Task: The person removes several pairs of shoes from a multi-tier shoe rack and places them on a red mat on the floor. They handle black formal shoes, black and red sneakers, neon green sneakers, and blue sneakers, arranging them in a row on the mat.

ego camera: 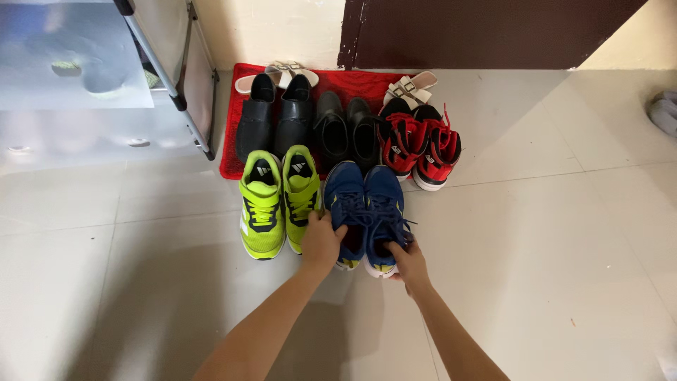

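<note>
Left hand [322, 242]: forearm reaching up from the lower edge, palm down, grip closed over the heel collar of the left blue shoe [345, 212]. Right hand [409, 264]: forearm angled in from lower right, grip pinching the heel of the right blue shoe [384, 215]. Blue pair: side by side on the tiled floor [550, 247], toes touching the red mat [352, 81]. Neon green pair [278, 201] just beside, left. Black shoes [275, 116], black boots [349, 130], red sneakers [419, 148] and white sandals [412, 88] on the mat.
</note>
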